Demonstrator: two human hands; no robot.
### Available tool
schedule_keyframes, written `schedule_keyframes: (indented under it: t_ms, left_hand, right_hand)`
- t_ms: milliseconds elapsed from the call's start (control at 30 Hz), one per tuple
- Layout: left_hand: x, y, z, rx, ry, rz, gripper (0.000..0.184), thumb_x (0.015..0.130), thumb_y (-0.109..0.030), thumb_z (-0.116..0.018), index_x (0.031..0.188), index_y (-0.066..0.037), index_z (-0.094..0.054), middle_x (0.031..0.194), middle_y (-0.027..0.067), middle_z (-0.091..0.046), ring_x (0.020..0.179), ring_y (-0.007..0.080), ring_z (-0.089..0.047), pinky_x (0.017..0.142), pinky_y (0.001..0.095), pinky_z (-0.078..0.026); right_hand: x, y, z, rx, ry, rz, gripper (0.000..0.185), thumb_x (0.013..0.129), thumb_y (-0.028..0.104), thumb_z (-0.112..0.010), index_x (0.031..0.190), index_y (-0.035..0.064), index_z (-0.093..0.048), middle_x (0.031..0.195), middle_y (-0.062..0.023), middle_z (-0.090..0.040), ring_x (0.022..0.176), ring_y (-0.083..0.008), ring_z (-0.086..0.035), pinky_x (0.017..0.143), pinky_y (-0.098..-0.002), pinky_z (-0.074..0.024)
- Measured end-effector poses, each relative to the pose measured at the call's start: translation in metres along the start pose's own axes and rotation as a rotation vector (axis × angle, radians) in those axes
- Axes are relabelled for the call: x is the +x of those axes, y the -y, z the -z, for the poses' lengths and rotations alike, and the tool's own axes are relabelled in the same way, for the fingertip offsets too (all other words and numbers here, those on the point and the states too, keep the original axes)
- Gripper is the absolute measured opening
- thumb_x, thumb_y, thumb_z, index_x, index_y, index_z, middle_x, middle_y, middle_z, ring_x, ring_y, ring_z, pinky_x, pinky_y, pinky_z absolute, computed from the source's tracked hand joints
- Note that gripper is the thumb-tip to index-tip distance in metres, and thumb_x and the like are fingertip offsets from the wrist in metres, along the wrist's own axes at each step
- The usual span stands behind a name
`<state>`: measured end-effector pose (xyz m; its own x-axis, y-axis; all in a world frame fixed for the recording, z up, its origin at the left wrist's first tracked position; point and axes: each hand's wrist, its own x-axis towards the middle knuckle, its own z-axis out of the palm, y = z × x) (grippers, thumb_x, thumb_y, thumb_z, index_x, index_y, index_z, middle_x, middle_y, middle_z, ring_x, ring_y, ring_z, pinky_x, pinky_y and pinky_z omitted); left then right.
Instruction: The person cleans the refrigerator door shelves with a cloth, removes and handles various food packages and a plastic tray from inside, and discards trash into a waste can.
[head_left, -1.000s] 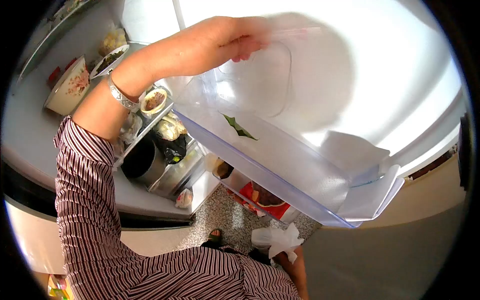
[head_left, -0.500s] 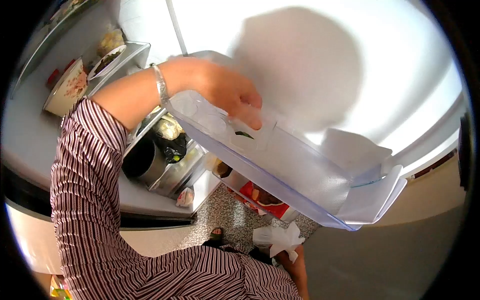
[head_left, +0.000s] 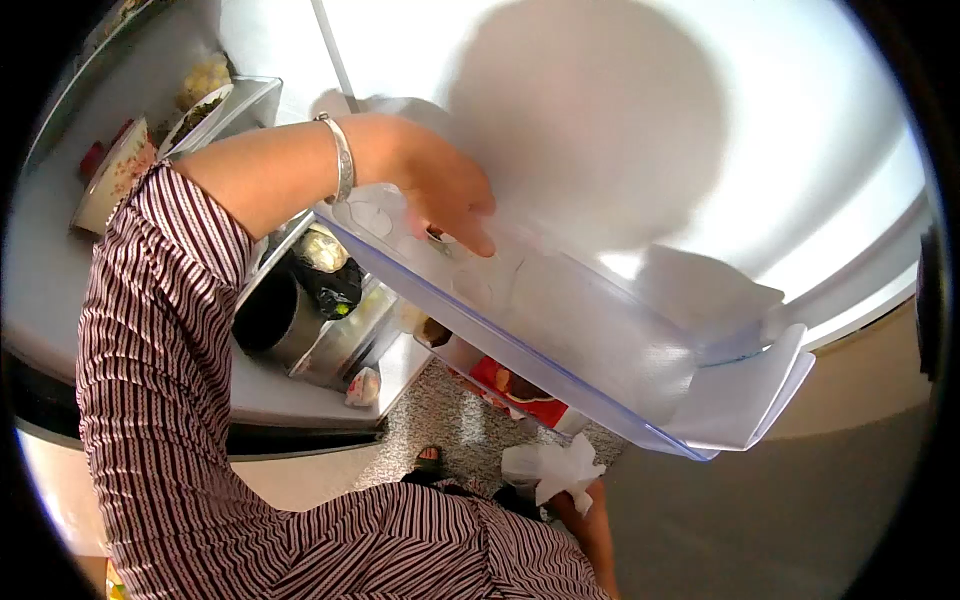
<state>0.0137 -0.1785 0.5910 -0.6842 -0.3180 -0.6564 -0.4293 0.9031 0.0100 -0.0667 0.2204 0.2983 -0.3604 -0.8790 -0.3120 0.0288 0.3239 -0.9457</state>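
My left hand (head_left: 450,200), with a bracelet at the wrist, reaches down into the left part of a clear door bin (head_left: 600,330). Its fingers are curled on a clear plastic tray (head_left: 370,217) with round hollows, hard to tell from the bin. A small dark green bit (head_left: 438,234) shows beside the fingertips. Low in the view, my right hand (head_left: 582,500) is closed on a crumpled white bag (head_left: 560,468); its fingers are partly hidden.
Fridge shelves on the left hold a flowered bowl (head_left: 115,180), a plate of greens (head_left: 197,118), a dark pot (head_left: 270,315) and a black bag (head_left: 335,285). A lower bin holds a red package (head_left: 515,390). White sheets (head_left: 735,395) hang over the upper bin's right end.
My left hand has come down from above the bin into it, bringing the clear tray down. The green leaf seen lying in the bin is now mostly out of sight. My right hand has barely moved.
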Motion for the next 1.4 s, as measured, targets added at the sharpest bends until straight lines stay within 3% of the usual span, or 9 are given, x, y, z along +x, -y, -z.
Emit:
schedule_keyframes:
  t_ms: [67,167,233,400,533,867,1067,1300,1400]
  left_hand:
    - [0.002,0.006,-0.002,-0.046,0.017,-0.057,0.048,0.097,-0.047,-0.056,0.096,0.000,-0.069,0.087,0.0109,-0.068,0.078,0.0206,-0.066,0.072,0.0341,-0.051]
    - [0.000,0.013,-0.005,-0.110,-0.011,-0.150,0.046,0.096,-0.044,-0.058,0.088,0.000,-0.070,0.080,0.0089,-0.068,0.075,0.0178,-0.064,0.069,0.0325,-0.050]
    - [0.000,0.011,-0.003,-0.128,-0.062,-0.212,0.044,0.096,-0.042,-0.059,0.085,0.000,-0.070,0.076,0.0080,-0.067,0.072,0.0166,-0.062,0.068,0.0318,-0.049]
    - [-0.023,0.013,0.008,-0.264,-0.533,-0.370,0.041,0.095,-0.037,-0.061,0.084,0.002,-0.069,0.071,0.0065,-0.066,0.065,0.0141,-0.057,0.063,0.0315,-0.046]
    - [-0.040,0.004,0.018,-0.183,-0.509,-0.238,0.045,0.093,-0.038,-0.065,0.071,0.001,-0.066,0.057,0.0039,-0.054,0.057,0.0130,-0.049,0.056,0.0314,-0.040]
    - [-0.053,-0.006,0.024,-0.253,-0.831,-0.468,0.034,0.087,-0.037,-0.072,0.081,-0.005,-0.062,0.067,-0.0007,-0.049,0.062,0.0116,-0.044,0.059,0.0315,-0.039]
    - [-0.054,-0.020,0.018,-0.397,-1.086,-0.619,0.020,0.088,-0.025,-0.067,0.095,-0.006,-0.063,0.076,-0.0037,-0.052,0.070,0.0087,-0.048,0.068,0.0253,-0.042]
    - [-0.063,-0.047,0.028,-0.641,-0.783,-0.756,0.011,0.084,-0.011,-0.065,0.094,-0.006,-0.063,0.083,-0.0025,-0.057,0.075,0.0072,-0.053,0.070,0.0230,-0.043]
    - [-0.074,-0.071,0.033,-0.693,-0.705,-0.808,0.008,0.082,-0.006,-0.064,0.090,-0.005,-0.063,0.102,0.0023,-0.061,0.079,0.0081,-0.057,0.075,0.0256,-0.049]
  right_hand:
    - [-0.001,0.004,-0.002,0.043,-0.082,0.070,0.019,0.086,0.011,-0.069,0.102,0.0021,-0.069,0.088,-0.0042,-0.069,0.076,-0.0122,-0.062,0.066,-0.0292,-0.0494]
    - [0.005,-0.010,0.003,-0.145,-0.029,0.112,0.020,0.085,0.010,-0.069,0.104,0.0028,-0.070,0.093,-0.0054,-0.070,0.082,-0.0140,-0.064,0.072,-0.0310,-0.0504]
    - [0.007,-0.013,0.005,-0.062,0.034,0.209,0.045,0.083,0.008,-0.073,0.123,-0.0003,-0.057,0.115,-0.0124,-0.064,0.107,-0.0236,-0.061,0.093,-0.0361,-0.0468]
    - [-0.006,0.016,-0.002,-0.163,-0.083,0.157,0.022,0.085,0.007,-0.069,0.107,0.0043,-0.069,0.100,-0.0085,-0.071,0.091,-0.0190,-0.065,0.080,-0.0337,-0.0512]
    - [-0.009,0.015,0.004,-0.176,-0.087,0.089,0.022,0.084,0.009,-0.070,0.106,0.0048,-0.069,0.099,-0.0083,-0.071,0.091,-0.0188,-0.065,0.080,-0.0337,-0.0518]
    - [-0.022,0.023,0.012,-0.497,-0.081,0.203,0.034,0.079,0.010,-0.071,0.112,0.0028,-0.065,0.109,-0.0143,-0.069,0.102,-0.0286,-0.066,0.090,-0.0381,-0.0501]
    - [-0.036,0.031,0.014,-0.259,-0.205,0.253,0.034,0.078,0.008,-0.070,0.111,0.0037,-0.066,0.108,-0.0133,-0.069,0.098,-0.0308,-0.066,0.089,-0.0388,-0.0505]
    - [-0.044,0.033,0.008,-0.252,-0.196,0.208,0.037,0.079,0.006,-0.071,0.115,0.0052,-0.065,0.116,-0.0130,-0.067,0.107,-0.0297,-0.063,0.093,-0.0390,-0.0493]
    - [-0.046,0.031,0.007,-0.266,-0.252,0.284,0.039,0.078,0.007,-0.073,0.117,0.0061,-0.065,0.119,-0.0147,-0.065,0.109,-0.0306,-0.062,0.096,-0.0391,-0.0486]
